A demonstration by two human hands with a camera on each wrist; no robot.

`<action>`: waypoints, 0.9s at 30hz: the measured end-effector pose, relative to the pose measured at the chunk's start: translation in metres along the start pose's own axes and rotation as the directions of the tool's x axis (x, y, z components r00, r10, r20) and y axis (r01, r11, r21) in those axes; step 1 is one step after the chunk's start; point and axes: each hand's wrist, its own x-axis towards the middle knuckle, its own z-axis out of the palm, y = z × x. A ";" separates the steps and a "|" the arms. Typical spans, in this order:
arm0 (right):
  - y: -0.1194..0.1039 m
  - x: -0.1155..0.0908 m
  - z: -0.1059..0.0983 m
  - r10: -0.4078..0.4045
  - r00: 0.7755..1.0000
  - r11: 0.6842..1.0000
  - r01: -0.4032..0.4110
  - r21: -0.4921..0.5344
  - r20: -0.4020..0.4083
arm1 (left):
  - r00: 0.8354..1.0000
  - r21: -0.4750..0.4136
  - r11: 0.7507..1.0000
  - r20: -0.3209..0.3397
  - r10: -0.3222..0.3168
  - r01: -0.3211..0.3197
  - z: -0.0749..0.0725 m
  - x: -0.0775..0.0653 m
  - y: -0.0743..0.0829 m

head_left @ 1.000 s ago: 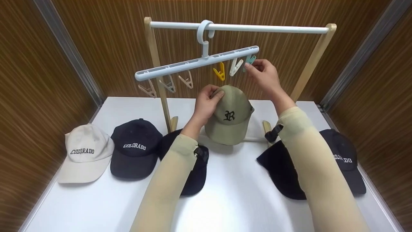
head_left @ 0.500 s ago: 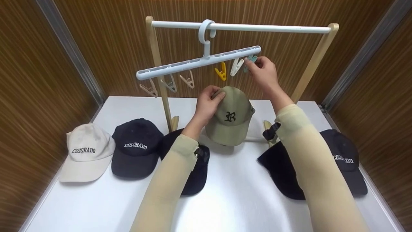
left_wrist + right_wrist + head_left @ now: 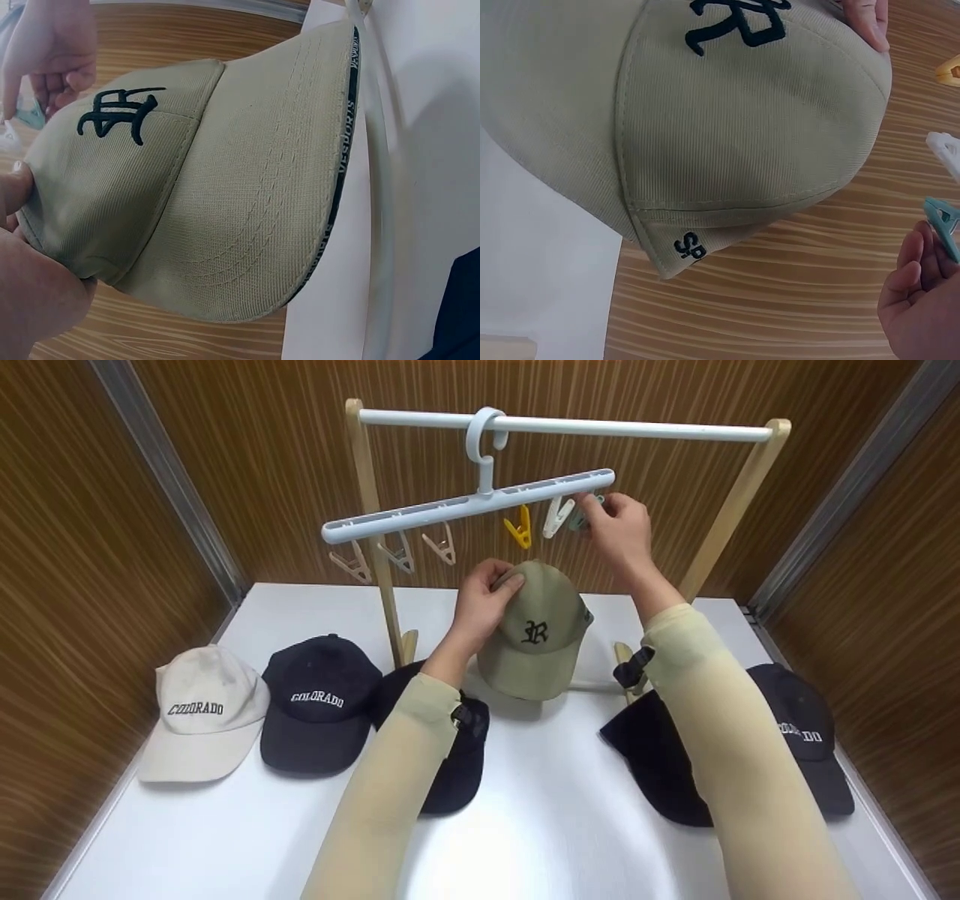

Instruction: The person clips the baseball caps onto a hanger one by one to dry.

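Observation:
My left hand (image 3: pixel 478 601) pinches the crown of an olive baseball cap (image 3: pixel 546 604), whose brim hangs down. A black letter marks its front, also plain on the cap (image 3: pixel 150 165) in the left wrist view. Up and to the right, my right hand (image 3: pixel 622 531) pinches the teal clothespin (image 3: pixel 577 520) at the right end of a pale blue hanger (image 3: pixel 420 516). In the right wrist view this clothespin (image 3: pixel 942 214) stands apart from the cap. A white clothespin (image 3: pixel 556 517) and a yellow clothespin (image 3: pixel 519 529) hang beside it.
The hanger tilts, left end lower, on the white rail (image 3: pixel 637 429) of a wooden-legged rack. More clothespins, including a pink one (image 3: pixel 442 547), hang at left. A cream cap (image 3: pixel 199 720), a navy cap (image 3: pixel 319 720) and several dark caps lie on the white table (image 3: pixel 525 825).
My right thumb and fingers have shifted slightly on the teal clothespin, which is now more covered by them. My left hand holds the cap nearly still.

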 end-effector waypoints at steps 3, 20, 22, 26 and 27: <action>0.000 -0.001 0.000 -0.006 1.000 1.000 0.006 -0.031 -0.005 | 1.000 -0.015 1.000 0.000 0.006 -0.006 0.001 0.000 0.000; 0.008 -0.014 0.008 -0.014 0.999 1.000 0.014 -0.006 0.042 | 1.000 -0.083 0.996 0.015 0.010 -0.009 0.004 -0.002 0.004; 0.009 -0.016 0.010 -0.016 0.999 1.000 0.016 -0.005 0.048 | 1.000 -0.097 0.995 0.020 0.018 -0.016 0.005 -0.002 0.003; 0.010 -0.020 0.014 -0.016 0.998 1.000 0.018 -0.020 0.062 | 0.999 -0.119 0.992 0.024 0.033 -0.029 0.004 -0.003 0.002; 0.011 -0.022 0.015 -0.016 0.998 1.000 0.018 -0.024 0.066 | 0.999 -0.126 0.992 0.023 0.033 -0.030 0.004 -0.004 0.002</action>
